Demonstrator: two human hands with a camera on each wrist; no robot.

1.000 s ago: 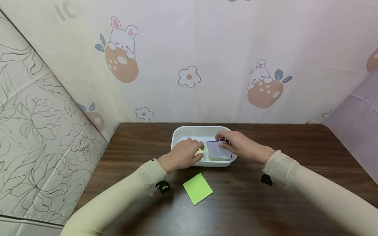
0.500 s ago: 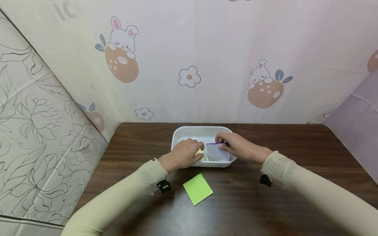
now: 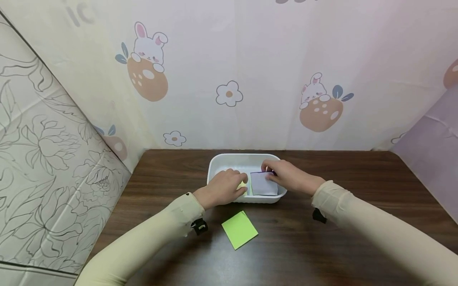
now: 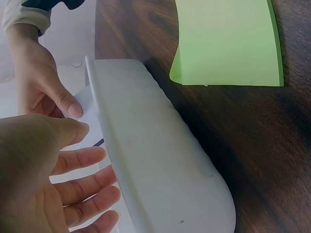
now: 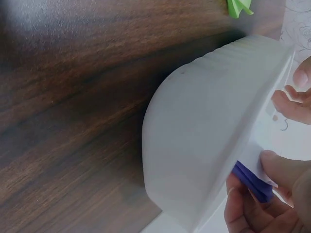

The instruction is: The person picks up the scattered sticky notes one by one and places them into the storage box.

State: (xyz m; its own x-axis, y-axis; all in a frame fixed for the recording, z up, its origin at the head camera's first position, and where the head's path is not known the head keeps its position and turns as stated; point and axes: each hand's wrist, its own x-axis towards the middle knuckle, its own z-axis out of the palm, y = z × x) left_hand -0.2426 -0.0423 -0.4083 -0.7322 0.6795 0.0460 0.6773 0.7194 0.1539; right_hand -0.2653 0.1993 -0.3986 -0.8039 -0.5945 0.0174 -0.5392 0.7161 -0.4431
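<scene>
My right hand (image 3: 289, 176) pinches a sticky note pad (image 3: 264, 185) at its far right corner, inside the white plastic basket (image 3: 247, 200). The pad has a pale lilac face, and its purple edge (image 5: 253, 181) shows between thumb and fingers in the right wrist view. A light green edge shows under its left side. Over the basket's left part hangs my left hand (image 3: 223, 187), fingers loosely bent and apart, with nothing between them in the left wrist view. A yellow piece (image 3: 242, 185) lies beneath that hand, mostly hidden.
A lime green sticky note pad (image 3: 239, 229) lies on the dark wooden table (image 3: 304, 246) in front of the basket. Behind the table rises a curtain (image 3: 264, 119) printed with rabbits and flowers. A floral panel (image 3: 53, 159) stands along the left.
My right hand has lowered the lilac pad slightly and laid it flatter in the basket, covering more of the green beneath. The left hand has hardly moved.
</scene>
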